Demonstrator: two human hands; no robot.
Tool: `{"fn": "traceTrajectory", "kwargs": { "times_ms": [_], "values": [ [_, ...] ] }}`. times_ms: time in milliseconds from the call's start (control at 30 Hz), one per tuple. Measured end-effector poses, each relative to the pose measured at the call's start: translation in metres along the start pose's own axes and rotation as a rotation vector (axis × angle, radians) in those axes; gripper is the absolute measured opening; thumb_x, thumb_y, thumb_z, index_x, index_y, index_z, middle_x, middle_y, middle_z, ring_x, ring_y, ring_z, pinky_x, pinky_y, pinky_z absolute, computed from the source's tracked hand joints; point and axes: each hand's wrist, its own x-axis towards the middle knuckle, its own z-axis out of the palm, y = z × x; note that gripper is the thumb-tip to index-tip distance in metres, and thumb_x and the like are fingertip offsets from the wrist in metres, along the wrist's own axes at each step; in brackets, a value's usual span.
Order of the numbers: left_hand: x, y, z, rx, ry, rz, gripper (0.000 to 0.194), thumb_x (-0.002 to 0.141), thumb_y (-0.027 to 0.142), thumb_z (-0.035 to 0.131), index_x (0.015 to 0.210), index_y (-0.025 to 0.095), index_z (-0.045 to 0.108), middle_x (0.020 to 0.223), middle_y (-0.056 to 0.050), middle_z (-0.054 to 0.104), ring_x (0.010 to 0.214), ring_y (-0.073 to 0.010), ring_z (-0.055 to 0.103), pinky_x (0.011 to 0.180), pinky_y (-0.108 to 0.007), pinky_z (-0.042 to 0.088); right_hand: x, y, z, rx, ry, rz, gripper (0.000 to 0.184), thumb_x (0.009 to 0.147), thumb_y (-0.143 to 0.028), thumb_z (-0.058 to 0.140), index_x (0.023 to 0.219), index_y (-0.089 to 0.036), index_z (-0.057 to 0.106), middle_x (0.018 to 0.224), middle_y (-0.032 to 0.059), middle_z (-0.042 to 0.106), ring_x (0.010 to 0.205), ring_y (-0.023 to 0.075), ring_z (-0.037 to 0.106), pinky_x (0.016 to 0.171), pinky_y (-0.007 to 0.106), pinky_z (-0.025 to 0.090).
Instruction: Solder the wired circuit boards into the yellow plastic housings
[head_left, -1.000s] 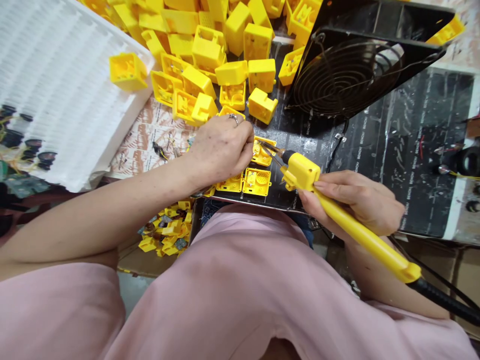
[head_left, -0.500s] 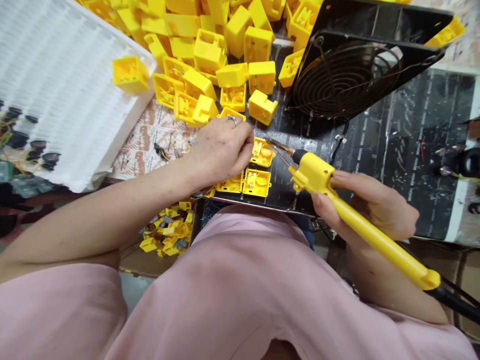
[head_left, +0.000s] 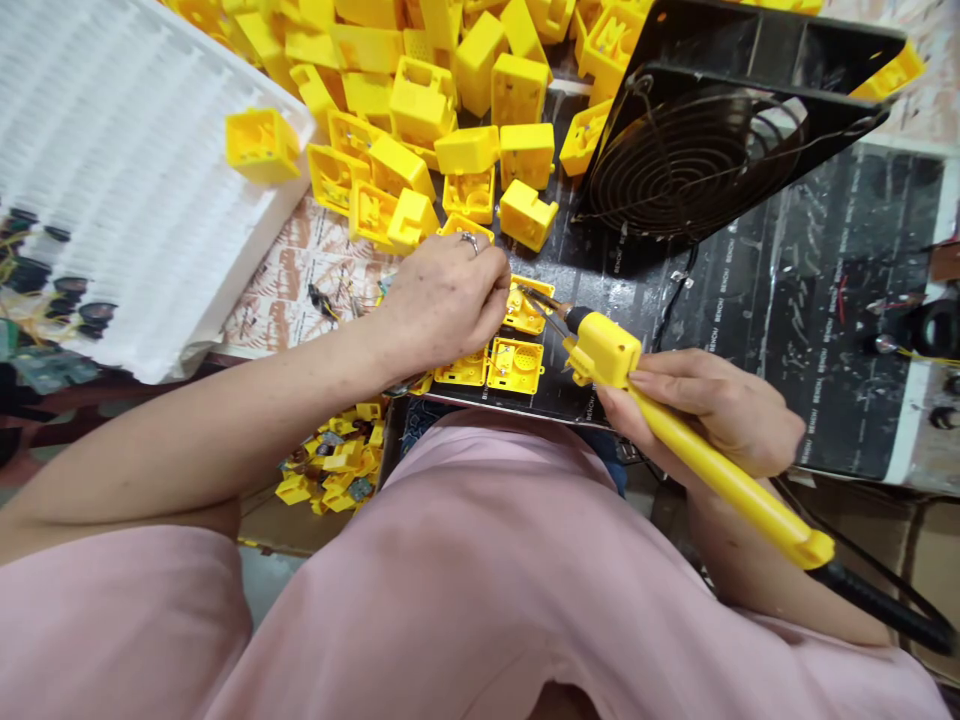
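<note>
Right hand (head_left: 727, 412) grips a yellow soldering iron (head_left: 709, 460), angled over an open yellow case (head_left: 520, 316), left hand (head_left: 448, 295) curls alongside, its hold unclear

Workshop: soldering iron (head_left: 705, 453), heaped yellow casings (head_left: 422, 103)

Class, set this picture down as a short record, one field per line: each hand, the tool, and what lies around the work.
Left hand: curled beside an open yellow case; anything between its fingers is hidden
Right hand: gripping a soldering iron by its yellow handle
Iron's end: at that open case; contact cannot be told
Nearer the person: another open case
Far side: heap of yellow boxes
Left side: white tray, one yellow box at its corner
Right side: black fan
</note>
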Motion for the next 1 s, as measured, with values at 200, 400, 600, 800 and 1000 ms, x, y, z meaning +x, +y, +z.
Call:
{"fn": "traceTrajectory", "kwargs": {
  "times_ms": [200,400,600,800,1000],
  "values": [
    [0.0,0.001,-0.002,0.005,-0.003,0.004,0.031,0.111,0.026,0.05,0.111,0.019,0.08,0.103,-0.011,0.08,0.102,-0.0314,0.08,0.1,-0.047,0.065,0.001,0.004,-0.007,-0.023,-0.046,0.03,0.023,0.106,-0.025,0.094,0.096,-0.028,0.074,0.086,-0.0032,0.088,0.067,0.0181,0.084,0.053,0.026,0.062],
    [0.0,0.0,-0.002,0.014,-0.01,-0.001,0.031,0.111,0.026,0.051,0.112,0.019,0.081,0.104,-0.012,0.08,0.103,-0.0322,0.08,0.101,-0.048,0.065,-0.011,0.008,-0.008,0.058,0.029,0.098,0.022,0.101,-0.026,0.099,0.102,-0.029,0.078,0.091,-0.0023,0.089,0.074,0.0204,0.087,0.062,0.027,0.07],
    [0.001,0.001,-0.004,-0.008,-0.015,0.0,0.03,0.11,0.026,0.052,0.112,0.02,0.081,0.104,-0.01,0.08,0.103,-0.0303,0.08,0.101,-0.046,0.065,-0.02,0.014,-0.008,0.059,0.069,0.104,0.02,0.102,-0.022,0.097,0.113,-0.03,0.082,0.096,-0.0009,0.09,0.073,0.0211,0.086,0.056,0.029,0.068],
    [0.002,0.002,-0.005,-0.001,-0.041,-0.013,0.032,0.111,0.026,0.051,0.113,0.019,0.082,0.106,-0.011,0.081,0.104,-0.0307,0.08,0.102,-0.046,0.066,-0.02,0.012,-0.012,0.038,0.061,0.112,0.053,0.105,-0.021,0.091,0.155,-0.033,0.076,0.108,0.0003,0.093,0.074,0.022,0.087,0.064,0.031,0.072],
    [0.002,0.001,-0.014,-0.031,-0.081,-0.011,0.034,0.111,0.029,0.053,0.122,0.022,0.083,0.113,-0.01,0.081,0.111,-0.0319,0.081,0.105,-0.046,0.064,-0.009,0.008,-0.023,0.051,-0.123,-0.007,0.047,0.11,-0.023,0.087,0.155,-0.029,0.075,0.107,0.0012,0.093,0.08,0.0207,0.089,0.071,0.027,0.074]
  ]
}}
